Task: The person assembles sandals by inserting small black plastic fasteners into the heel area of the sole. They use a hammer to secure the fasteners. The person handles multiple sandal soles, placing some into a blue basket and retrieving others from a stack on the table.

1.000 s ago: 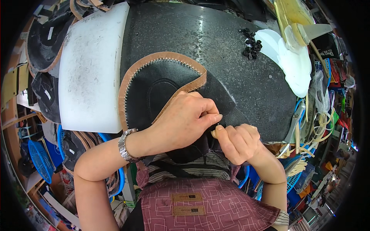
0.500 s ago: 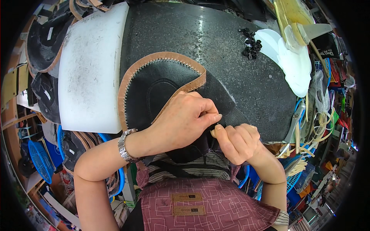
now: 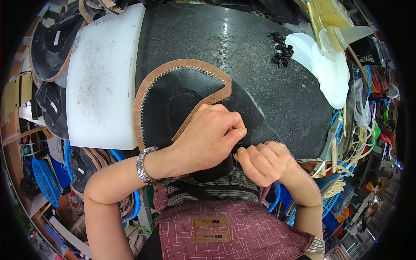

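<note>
A black leather piece (image 3: pixel 158 104) with a tan band zigzag-stitched along its curved edge lies before me, its near end hanging toward my apron. My left hand (image 3: pixel 212 134) rests over it, thumb and forefinger pinched at its dark right-hand edge. Close beside it, my right hand (image 3: pixel 264 162) is curled, thumb against forefinger, on something small and dark that the fingers mostly hide. The fingertips of both hands almost meet over this black edge. A black mesh-like part (image 3: pixel 265 132) of the material spreads out beyond my right knuckles.
Under the work is a speckled dark board (image 3: pixel 286 99), with a thick white slab (image 3: pixel 104 78) at left. Several small black pieces (image 3: pixel 282 50) lie by white sheets (image 3: pixel 331 73) at the far right. A metal blade (image 3: pixel 331 136) sits at the right edge; a blue basket (image 3: pixel 45 182) stands low left.
Both hands have shifted slightly left and stay pinched close together. The fingertips have moved a little over the black edge; the leather piece lies nearly as before.
</note>
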